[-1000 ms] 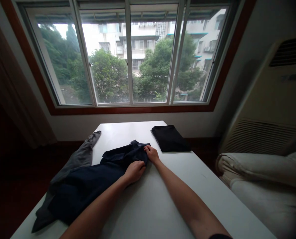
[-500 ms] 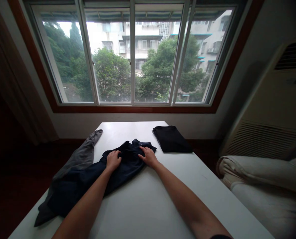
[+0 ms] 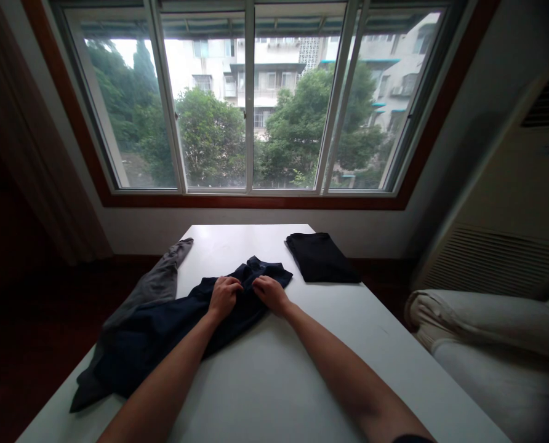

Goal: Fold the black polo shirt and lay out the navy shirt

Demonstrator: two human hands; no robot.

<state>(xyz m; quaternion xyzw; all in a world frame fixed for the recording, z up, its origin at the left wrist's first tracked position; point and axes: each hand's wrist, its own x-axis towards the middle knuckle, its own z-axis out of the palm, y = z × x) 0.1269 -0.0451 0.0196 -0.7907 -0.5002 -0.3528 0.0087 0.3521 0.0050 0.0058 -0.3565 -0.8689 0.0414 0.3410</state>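
Note:
A dark navy shirt (image 3: 149, 335) lies crumpled across the table, with its collar end towards the window. My left hand (image 3: 225, 296) is on the upper part of the shirt, its fingers curled and closed on the cloth. Close beside it on the right, my right hand (image 3: 271, 293) pinches the shirt near the collar; its fingertips are partly hidden in the dark folds. Under and beyond the shirt on the left lies a grey garment (image 3: 157, 277), which runs along the table's left edge.
The white table (image 3: 256, 394) stands before a wide window (image 3: 251, 123). A folded black cloth (image 3: 323, 258) lies at its far right edge. To the right of the table are a pale padded bundle (image 3: 491, 326) and a tall air conditioner (image 3: 509, 203). A curtain (image 3: 39, 147) hangs at the left.
My hands have come closer together over the shirt, the left moving right and the right slightly left. My fingers have closed on the cloth. The view has shifted slightly.

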